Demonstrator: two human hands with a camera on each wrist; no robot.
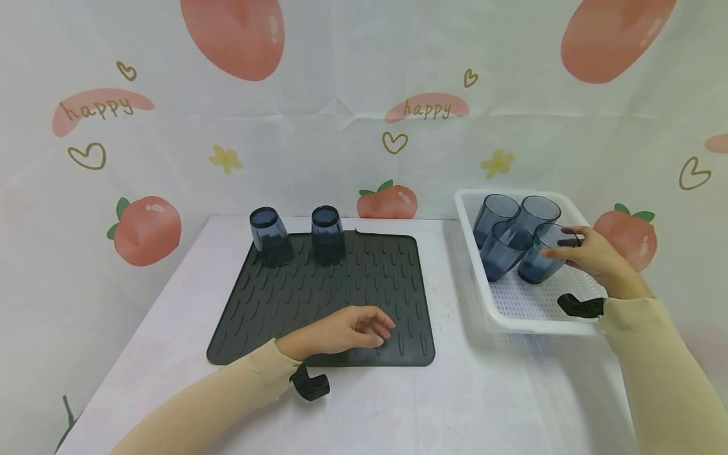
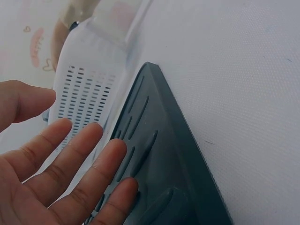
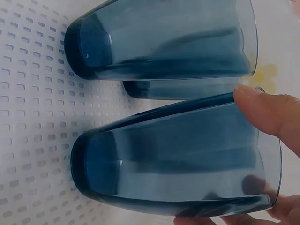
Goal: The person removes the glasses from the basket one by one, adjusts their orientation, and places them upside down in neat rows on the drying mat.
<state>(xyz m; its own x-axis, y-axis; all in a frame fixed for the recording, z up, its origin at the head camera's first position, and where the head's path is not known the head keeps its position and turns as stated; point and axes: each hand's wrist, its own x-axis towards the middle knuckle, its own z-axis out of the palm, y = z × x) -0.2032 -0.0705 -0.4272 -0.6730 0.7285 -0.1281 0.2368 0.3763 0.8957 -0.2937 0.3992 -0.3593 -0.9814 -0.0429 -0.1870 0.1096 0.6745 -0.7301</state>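
Note:
In the white basket (image 1: 495,319) at the right, several blue drinking glasses stand upright. My right hand (image 1: 597,258) grips the front right glass (image 3: 187,154) near its rim, thumb on one side and fingers on the other. That glass's base is still in the basket, beside another glass (image 3: 164,44). Over the front right part of the black drying mat (image 1: 284,303) hovers my left hand (image 1: 344,328), its fingers loosely bent with nothing in them. Two glasses stand upside down at the mat's back edge, a left one (image 1: 271,237) and a right one (image 1: 328,235).
A white table (image 1: 387,411) bears both the mat and the basket, with a strip of tabletop between them. Behind it hangs a pale cloth (image 1: 318,145) printed with fruit and hearts. The basket's walls rise around the glasses.

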